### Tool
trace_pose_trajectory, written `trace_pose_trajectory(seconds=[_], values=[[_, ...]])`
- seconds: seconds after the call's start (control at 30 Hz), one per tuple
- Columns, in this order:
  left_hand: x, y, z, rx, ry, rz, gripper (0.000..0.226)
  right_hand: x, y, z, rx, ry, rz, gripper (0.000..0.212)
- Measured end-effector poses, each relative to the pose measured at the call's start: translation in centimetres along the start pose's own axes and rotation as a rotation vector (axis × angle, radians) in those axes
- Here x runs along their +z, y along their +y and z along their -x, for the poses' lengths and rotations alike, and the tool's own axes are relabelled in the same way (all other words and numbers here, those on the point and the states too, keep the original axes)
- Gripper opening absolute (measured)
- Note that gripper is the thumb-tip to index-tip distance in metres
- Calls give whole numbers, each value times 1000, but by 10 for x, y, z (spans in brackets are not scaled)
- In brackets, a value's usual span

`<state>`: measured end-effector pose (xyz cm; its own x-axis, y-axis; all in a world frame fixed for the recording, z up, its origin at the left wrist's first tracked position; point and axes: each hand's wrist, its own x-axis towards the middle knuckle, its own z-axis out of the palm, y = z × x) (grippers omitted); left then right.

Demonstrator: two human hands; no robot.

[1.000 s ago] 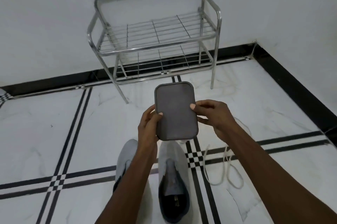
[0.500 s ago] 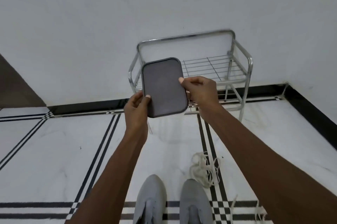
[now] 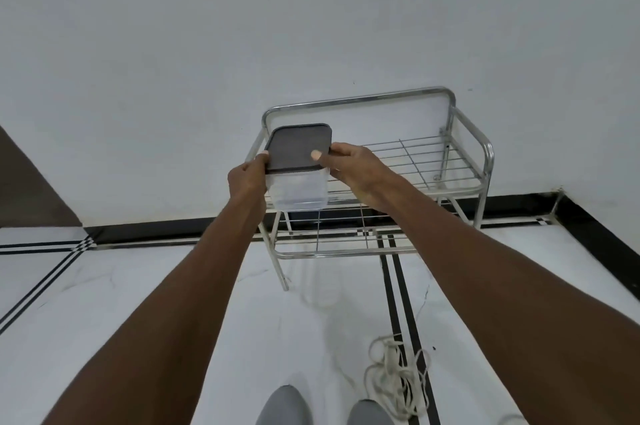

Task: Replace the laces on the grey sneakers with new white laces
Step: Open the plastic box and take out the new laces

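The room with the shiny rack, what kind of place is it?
Probably a corner of a home, maybe an entryway. A chrome wire rack stands against a plain wall, the marble-look tiled floor has black stripes, and grey sneakers sit beside loose white laces.

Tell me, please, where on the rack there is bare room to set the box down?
Both hands, left and right, hold the box at the left end of the rack. The top shelf to the right of the box is bare wire up to the right rail. The lower shelf looks bare too. On the floor, the laces and sneakers crowd the near patch.
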<state>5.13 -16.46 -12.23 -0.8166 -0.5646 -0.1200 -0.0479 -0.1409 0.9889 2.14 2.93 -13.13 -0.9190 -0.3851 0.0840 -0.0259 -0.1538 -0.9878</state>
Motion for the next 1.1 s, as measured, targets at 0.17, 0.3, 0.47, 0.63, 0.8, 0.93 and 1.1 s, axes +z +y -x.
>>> trace_pose_trajectory(seconds=[0.17, 0.3, 0.47, 0.63, 0.8, 0.93, 1.1], values=[[5, 0, -10, -43, -74, 59, 9, -4, 14, -2, -52, 8, 69, 85], [4, -8, -12, -62, -194, 60, 14, -3, 28, -10, -70, 139, 104, 83], [-1, -16, -15, -17, -234, 25, 21, 5, 38, -21, -95, 248, 162, 56], [-4, -22, -15, 57, -138, -64, 43, 4, 45, -12, -61, 251, 174, 59], [-11, -51, 17, 195, 118, -66, 25, -3, 43, 13, -43, 286, 145, 51], [-15, -89, 62, 214, 30, -63, 7, -11, 50, 56, 9, 289, 124, 45], [-5, -147, 126, 122, -229, -123, 7, -20, 72, 115, 67, 313, 55, 37]])
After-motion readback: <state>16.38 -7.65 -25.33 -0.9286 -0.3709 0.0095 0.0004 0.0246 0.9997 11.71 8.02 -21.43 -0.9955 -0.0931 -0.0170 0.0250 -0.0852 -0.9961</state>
